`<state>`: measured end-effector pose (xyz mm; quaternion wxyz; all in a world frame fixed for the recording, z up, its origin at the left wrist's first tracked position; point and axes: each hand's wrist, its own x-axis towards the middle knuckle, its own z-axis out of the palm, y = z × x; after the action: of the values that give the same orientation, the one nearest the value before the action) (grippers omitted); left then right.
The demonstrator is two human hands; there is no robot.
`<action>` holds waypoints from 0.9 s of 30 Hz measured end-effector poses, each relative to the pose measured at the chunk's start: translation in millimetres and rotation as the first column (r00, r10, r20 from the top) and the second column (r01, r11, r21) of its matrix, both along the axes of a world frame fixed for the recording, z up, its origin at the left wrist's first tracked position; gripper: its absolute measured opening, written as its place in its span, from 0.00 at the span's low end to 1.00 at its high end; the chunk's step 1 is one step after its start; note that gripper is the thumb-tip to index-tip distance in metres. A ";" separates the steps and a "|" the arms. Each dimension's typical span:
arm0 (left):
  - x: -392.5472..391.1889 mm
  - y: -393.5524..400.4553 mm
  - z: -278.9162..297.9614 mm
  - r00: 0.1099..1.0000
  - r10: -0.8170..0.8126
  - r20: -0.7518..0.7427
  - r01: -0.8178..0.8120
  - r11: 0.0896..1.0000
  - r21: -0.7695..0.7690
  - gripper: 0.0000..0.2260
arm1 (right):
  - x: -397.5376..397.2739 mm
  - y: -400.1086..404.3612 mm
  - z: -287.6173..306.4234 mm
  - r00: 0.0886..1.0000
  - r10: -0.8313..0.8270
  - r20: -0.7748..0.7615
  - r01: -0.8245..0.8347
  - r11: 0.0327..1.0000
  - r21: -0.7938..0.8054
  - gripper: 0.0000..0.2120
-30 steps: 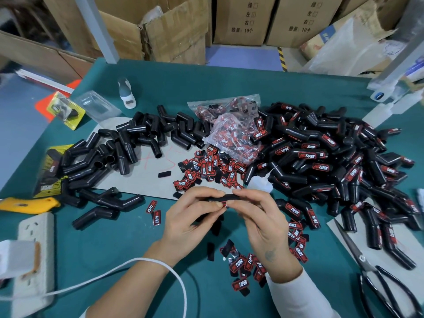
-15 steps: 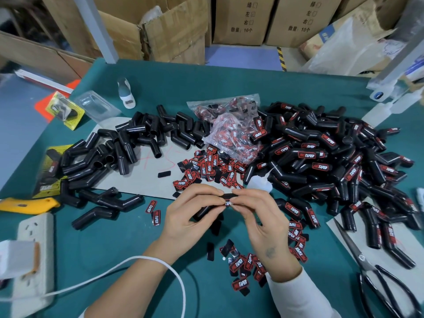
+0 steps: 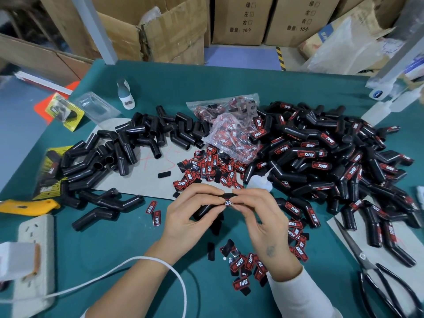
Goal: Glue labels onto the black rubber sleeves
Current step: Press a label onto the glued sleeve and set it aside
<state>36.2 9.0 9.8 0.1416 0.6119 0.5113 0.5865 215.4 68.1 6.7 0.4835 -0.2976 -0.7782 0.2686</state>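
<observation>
Sleeve: black bent rubber sleeve held above the near table edge, between both hands.
Left hand: fingers curled round the sleeve.
Right hand: fingertips pinch a red-black label against the sleeve's end.
Writing: loose labels and labelled sleeves read "TAPER"; cartons read "10个".
Surface: teal table.
Room: cardboard cartons behind.
</observation>
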 end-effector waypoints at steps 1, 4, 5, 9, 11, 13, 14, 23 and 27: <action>-0.1 -0.2 -0.6 1.000 0.005 -0.002 -0.005 1.000 -0.007 0.03 | -0.2 0.1 -0.1 1.000 -0.001 0.003 0.001 1.000 0.000 0.06; 0.8 0.1 -2.0 1.000 0.022 -0.002 -0.022 1.000 -0.017 0.04 | 0.0 0.1 -0.3 1.000 -0.006 0.006 0.006 1.000 -0.003 0.06; 1.3 0.3 -2.1 1.000 0.026 0.002 -0.026 0.999 -0.018 0.04 | -0.2 -0.4 -0.3 1.000 -0.009 0.003 0.009 1.000 -0.010 0.06; 2.0 0.3 -1.7 0.999 0.036 0.009 -0.036 0.999 -0.025 0.05 | -1.5 -0.7 -0.1 1.000 -0.013 0.001 0.013 1.000 -0.017 0.06; 2.2 0.2 -1.1 0.999 0.037 0.009 -0.037 0.999 -0.031 0.04 | -1.7 -0.5 -0.3 1.000 -0.016 0.006 0.016 1.000 -0.016 0.07; 2.0 1.0 0.1 1.000 0.027 0.014 -0.026 0.999 -0.048 0.05 | -1.3 -0.3 -1.0 1.000 -0.010 0.007 0.010 1.000 -0.013 0.07; 1.8 1.5 0.8 1.000 0.016 0.022 -0.015 0.998 -0.062 0.06 | -1.5 -0.4 -1.4 1.000 -0.006 0.009 0.006 1.000 -0.012 0.07; 2.5 4.5 -5.0 0.998 0.034 0.061 -0.026 0.990 -0.138 0.06 | -6.1 1.4 -5.6 1.000 -0.003 0.027 0.004 0.999 -0.042 0.09; 0.1 5.7 -6.6 0.997 0.036 0.064 -0.027 0.990 -0.135 0.07 | -8.0 0.7 -8.4 1.000 -0.011 0.024 0.012 0.999 -0.043 0.10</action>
<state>36.3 14.7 3.2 0.1900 0.5732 0.5542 0.5729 207.4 68.8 -1.7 0.4694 -0.3155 -0.7761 0.2788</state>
